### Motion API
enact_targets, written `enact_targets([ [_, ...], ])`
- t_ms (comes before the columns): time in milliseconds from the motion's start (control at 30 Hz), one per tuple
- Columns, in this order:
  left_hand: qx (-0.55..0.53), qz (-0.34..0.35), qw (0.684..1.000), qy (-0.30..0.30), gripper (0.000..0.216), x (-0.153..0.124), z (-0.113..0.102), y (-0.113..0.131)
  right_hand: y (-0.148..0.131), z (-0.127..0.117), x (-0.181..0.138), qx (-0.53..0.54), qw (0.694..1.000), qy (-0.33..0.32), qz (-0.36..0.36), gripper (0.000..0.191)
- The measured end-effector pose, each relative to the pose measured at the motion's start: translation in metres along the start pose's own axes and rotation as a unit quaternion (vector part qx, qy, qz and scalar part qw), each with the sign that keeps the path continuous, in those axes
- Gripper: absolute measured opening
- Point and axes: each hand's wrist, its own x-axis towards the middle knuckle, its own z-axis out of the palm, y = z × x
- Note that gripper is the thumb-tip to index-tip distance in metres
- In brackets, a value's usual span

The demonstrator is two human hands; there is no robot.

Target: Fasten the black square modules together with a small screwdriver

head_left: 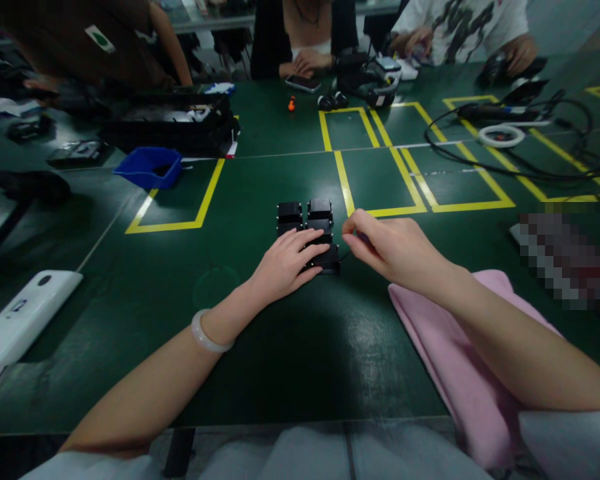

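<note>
Head, blue bin (141, 169), pink cloth (485, 413), half-hidden blocks (321, 207)

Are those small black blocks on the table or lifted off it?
On it: the black blocks sit in two columns on the green tabletop, the left hand over some.

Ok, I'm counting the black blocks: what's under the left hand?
Black blocks show partly beneath the left hand; their covered portions, and anything under its palm, can't be seen.
</note>
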Motion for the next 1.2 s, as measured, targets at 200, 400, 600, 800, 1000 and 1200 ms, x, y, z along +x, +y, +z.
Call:
enact_targets([
  [200,-0.002,-0.001,1.000,0.001,0.039,0.0001,-0.0012,-0.0002,0.0002,0.0005,-0.0003,0.015,1.000,0.011,-0.004,0.026],
  [400,0.000,0.001,1.000,0.001,0.039,-0.0002,0.0001,-0.0004,0.0014,0.0009,0.0002,-0.002,1.000,0.001,-0.005,0.029],
  [600,-0.001,0.001,1.000,0.006,0.038,-0.0006,0.0011,-0.0005,0.0010,0.0017,-0.0007,0.005,1.000,0.016,-0.012,0.026],
  [800,-0.006,0.000,1.000,0.006,0.039,-0.0006,0.0002,-0.0001,0.0010,0.0012,-0.0009,-0.004,1.000,0.013,-0.011,0.029],
  [1000,-0.013,0.001,1.000,0.009,0.038,-0.0006,0.0001,-0.0001,0.0010,0.0006,-0.0007,0.004,1.000,0.015,-0.010,0.027],
  [1200,-0.014,0.000,1.000,0.005,0.039,-0.0002,-0.0009,0.0005,-0.0002,-0.0008,0.0001,0.007,1.000,-0.001,0.002,0.028],
])
